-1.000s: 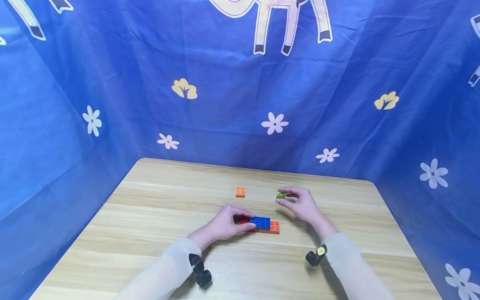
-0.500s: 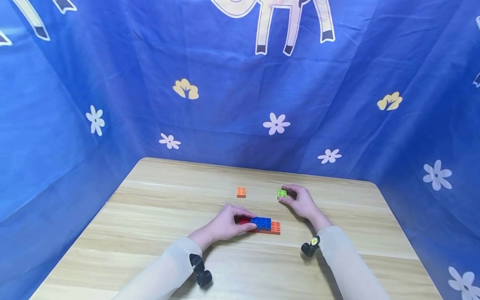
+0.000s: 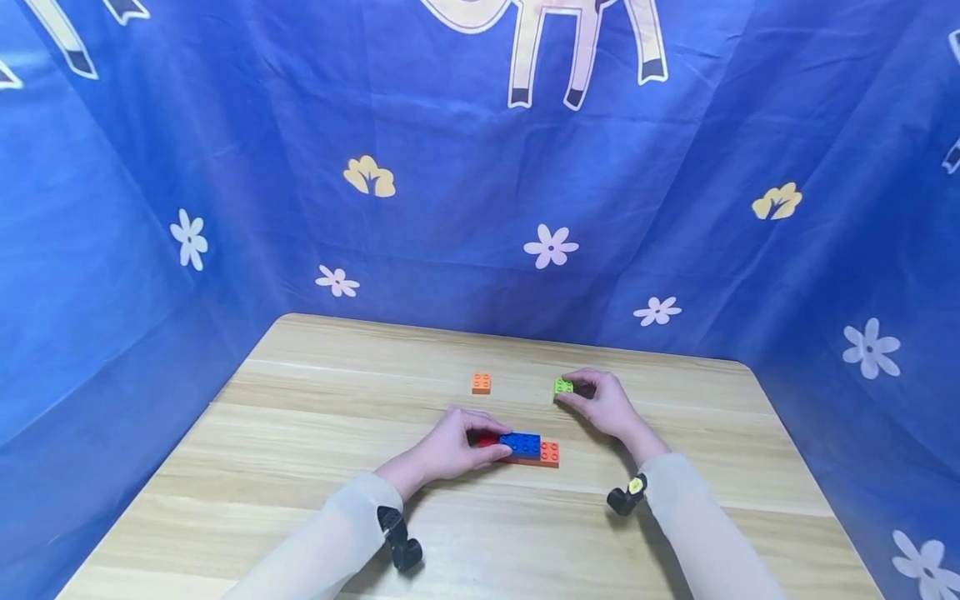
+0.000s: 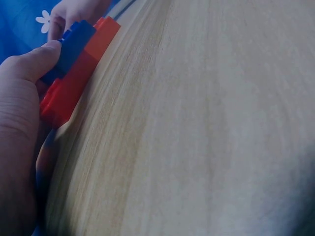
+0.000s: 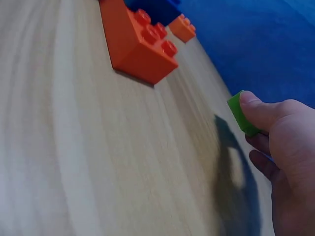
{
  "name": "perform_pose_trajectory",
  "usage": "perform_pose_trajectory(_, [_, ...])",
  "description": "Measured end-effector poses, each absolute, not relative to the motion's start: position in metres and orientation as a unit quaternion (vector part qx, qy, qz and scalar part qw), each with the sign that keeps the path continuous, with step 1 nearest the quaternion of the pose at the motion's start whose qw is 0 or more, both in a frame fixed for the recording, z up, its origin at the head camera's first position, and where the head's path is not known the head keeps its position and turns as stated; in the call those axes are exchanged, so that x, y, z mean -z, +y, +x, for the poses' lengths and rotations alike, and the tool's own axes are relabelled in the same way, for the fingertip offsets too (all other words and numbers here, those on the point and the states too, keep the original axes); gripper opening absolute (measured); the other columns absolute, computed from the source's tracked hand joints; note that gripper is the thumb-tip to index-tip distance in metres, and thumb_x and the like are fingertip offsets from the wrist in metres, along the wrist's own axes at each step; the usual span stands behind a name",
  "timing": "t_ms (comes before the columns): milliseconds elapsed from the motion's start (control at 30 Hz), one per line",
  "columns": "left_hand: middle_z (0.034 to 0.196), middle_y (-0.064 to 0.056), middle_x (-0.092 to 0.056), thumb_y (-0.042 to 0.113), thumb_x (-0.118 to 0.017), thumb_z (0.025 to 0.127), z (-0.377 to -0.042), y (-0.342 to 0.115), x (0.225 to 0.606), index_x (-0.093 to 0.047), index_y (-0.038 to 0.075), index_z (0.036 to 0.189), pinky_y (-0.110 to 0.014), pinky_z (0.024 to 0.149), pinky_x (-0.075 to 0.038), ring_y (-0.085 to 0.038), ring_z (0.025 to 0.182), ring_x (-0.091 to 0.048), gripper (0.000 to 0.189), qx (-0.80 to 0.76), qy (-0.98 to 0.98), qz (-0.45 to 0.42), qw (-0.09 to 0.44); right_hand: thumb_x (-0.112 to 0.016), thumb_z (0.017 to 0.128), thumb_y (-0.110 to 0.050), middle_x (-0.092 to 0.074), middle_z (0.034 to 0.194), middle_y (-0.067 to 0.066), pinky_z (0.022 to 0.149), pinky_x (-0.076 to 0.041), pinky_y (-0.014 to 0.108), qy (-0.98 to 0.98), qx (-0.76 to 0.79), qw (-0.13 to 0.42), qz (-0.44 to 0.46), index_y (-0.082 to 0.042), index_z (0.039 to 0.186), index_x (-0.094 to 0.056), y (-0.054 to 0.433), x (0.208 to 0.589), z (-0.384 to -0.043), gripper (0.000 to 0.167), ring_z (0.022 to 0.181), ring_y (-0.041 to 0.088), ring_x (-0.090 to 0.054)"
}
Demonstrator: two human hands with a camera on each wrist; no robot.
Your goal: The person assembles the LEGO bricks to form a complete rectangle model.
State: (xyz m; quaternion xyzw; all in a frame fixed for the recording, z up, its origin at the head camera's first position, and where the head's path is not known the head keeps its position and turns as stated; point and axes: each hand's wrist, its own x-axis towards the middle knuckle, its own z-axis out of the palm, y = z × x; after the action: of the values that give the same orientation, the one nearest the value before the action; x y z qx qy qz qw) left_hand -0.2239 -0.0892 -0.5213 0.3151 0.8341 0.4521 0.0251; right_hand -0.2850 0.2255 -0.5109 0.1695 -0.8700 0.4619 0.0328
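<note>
An eight-stud blue brick (image 3: 527, 447) sits just below and right of the head view's centre, studs up, its left end pinched between the left hand's (image 3: 455, 447) thumb and fingers. It is stacked on a glossy red brick (image 4: 75, 92) and an orange-red brick (image 5: 135, 54), laid end to end; the latter's studs show past its right end. Farther up and to the right, the right hand (image 3: 606, 406) pinches a small lime-green brick (image 3: 561, 387), studs up. A four-stud orange brick (image 3: 481, 384) lies to its left, flat, studs up, apart from the others.
</note>
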Motion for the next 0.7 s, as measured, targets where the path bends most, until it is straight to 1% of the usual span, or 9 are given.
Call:
perform_pose_trajectory(133, [0.111,0.011,-0.077,0.035,-0.085,0.093,-0.223,-0.089,0.521,-0.082,0.02,0.118,-0.031,0.091,-0.057,-0.008,0.103,-0.07,0.03,-0.456,0.832,0.315,0.024,-0.088,0.089,-0.013,-0.073,0.117,0.009,0.097,-0.058,0.036,-0.855,-0.487,0.012,0.18,-0.002,0.122,-0.076,0.226,0.504,-0.276,0.037,0.107,0.026,-0.071])
perform_pose_trajectory(233, [0.111,0.011,-0.077,0.034,-0.085,0.093,-0.223,-0.09,0.521,-0.083,0.019,0.118,-0.031,0.09,-0.057,-0.009,0.103,-0.07,0.029,-0.456,0.832,0.315,0.02,-0.088,0.088,-0.011,-0.071,0.117,0.009,0.097,-0.058,0.033,-0.844,-0.501,-0.002,0.19,-0.001,0.121,-0.076,0.225,0.499,-0.268,0.037,0.107,0.027,-0.07])
perform_pose_trajectory(333, [0.111,0.011,-0.077,0.034,-0.085,0.093,-0.224,-0.09,0.522,-0.083,0.02,0.118,-0.031,0.09,-0.057,-0.008,0.103,-0.069,0.029,-0.453,0.834,0.315,0.019,-0.088,0.087,-0.008,-0.071,0.116,0.009,0.097,-0.058,0.033,-0.834,-0.515,-0.011,0.197,0.0,0.12,-0.077,0.225,0.495,-0.261,0.036,0.106,0.027,-0.07])
perform_pose_trajectory(433, [0.112,0.012,-0.077,0.035,-0.085,0.093,-0.224,-0.09,0.523,-0.083,0.02,0.118,-0.03,0.09,-0.056,-0.008,0.103,-0.069,0.029,-0.455,0.833,0.314,0.021,-0.088,0.087,-0.007,-0.073,0.115,0.008,0.097,-0.058,0.035,-0.827,-0.524,-0.013,0.204,-0.001,0.119,-0.077,0.225,0.492,-0.253,0.034,0.106,0.027,-0.07])
perform_pose_trajectory(567, [0.111,0.013,-0.076,0.036,-0.085,0.093,-0.224,-0.09,0.523,-0.083,0.02,0.117,-0.031,0.091,-0.056,-0.008,0.104,-0.069,0.03,-0.459,0.832,0.31,0.024,-0.088,0.087,-0.008,-0.074,0.114,0.006,0.098,-0.058,0.039,-0.824,-0.524,-0.014,0.214,-0.004,0.118,-0.079,0.223,0.491,-0.243,0.033,0.105,0.026,-0.071])
perform_pose_trajectory(700, [0.111,0.013,-0.076,0.035,-0.086,0.092,-0.224,-0.089,0.521,-0.083,0.02,0.117,-0.031,0.092,-0.056,-0.008,0.104,-0.069,0.029,-0.461,0.833,0.305,0.027,-0.088,0.087,-0.01,-0.074,0.115,0.004,0.099,-0.057,0.038,-0.827,-0.516,-0.017,0.222,-0.005,0.118,-0.079,0.222,0.49,-0.232,0.032,0.106,0.025,-0.071])
